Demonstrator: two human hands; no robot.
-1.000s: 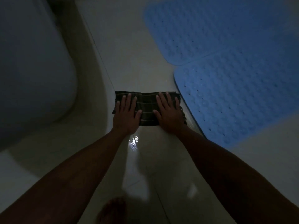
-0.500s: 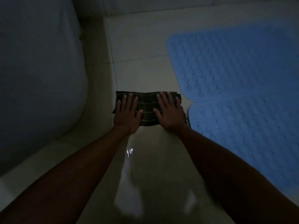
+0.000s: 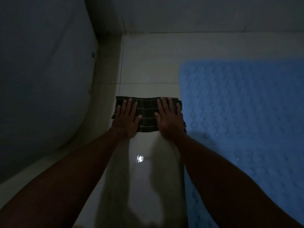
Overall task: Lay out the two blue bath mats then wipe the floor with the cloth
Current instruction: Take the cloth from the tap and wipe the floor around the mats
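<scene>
The cloth [image 3: 147,115], dark with pale stripes and folded into a rectangle, lies flat on the pale tiled floor [image 3: 148,63] under both hands. The left hand [image 3: 126,118] presses on its left part with fingers straight and spread, gripping nothing; the right hand [image 3: 169,119] does the same on its right part, palm down, fingers pointing away from the person. The cloth's long axis runs left to right, across both forearms. Its right end lies just beside the edge of the blue bath mat [image 3: 243,112], which lies flat on the floor to the right. A large pale rounded fixture [image 3: 41,79] fills the left side.
</scene>
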